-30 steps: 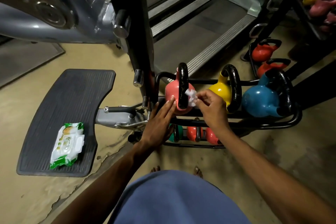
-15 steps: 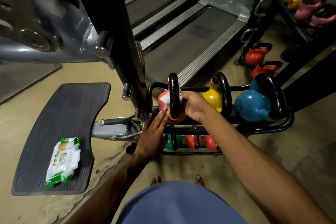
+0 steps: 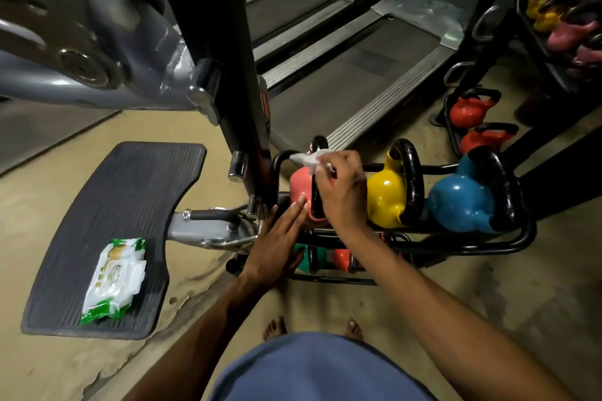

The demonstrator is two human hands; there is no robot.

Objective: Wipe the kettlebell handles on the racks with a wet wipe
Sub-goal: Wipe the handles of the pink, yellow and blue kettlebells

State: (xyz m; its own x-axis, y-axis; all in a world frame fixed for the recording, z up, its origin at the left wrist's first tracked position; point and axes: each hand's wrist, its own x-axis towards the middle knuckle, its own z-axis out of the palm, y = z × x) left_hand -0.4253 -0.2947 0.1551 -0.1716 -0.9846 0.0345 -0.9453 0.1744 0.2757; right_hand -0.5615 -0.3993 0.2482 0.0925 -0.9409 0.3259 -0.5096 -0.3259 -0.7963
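- Head view: the right hand [image 3: 342, 192] pinches the wet wipe [image 3: 306, 159] between thumb and fingers and lays it over the top of the black handle [image 3: 317, 143] of the pink kettlebell [image 3: 301, 187]. This bell stands at the left end of the upper rack [image 3: 521, 238].
- The left hand [image 3: 277, 244] holds nothing. Its straight fingers lie flat against the near side of the pink bell. If this support slips, the bell may rock on the rails during the rubbing.
- The wipe is bunched small, so it may clean only the top of the handle and miss the sides.
- The bare feet [image 3: 275, 327] are on the near side of the rack, so a bell pushed off could fall towards them.
- The yellow kettlebell [image 3: 386, 202] and the blue kettlebell [image 3: 459, 202] wait to the right. One wipe may dry out before them, and the wipe pack [image 3: 114, 277] lies well apart on the left, on the black footplate [image 3: 130, 205].
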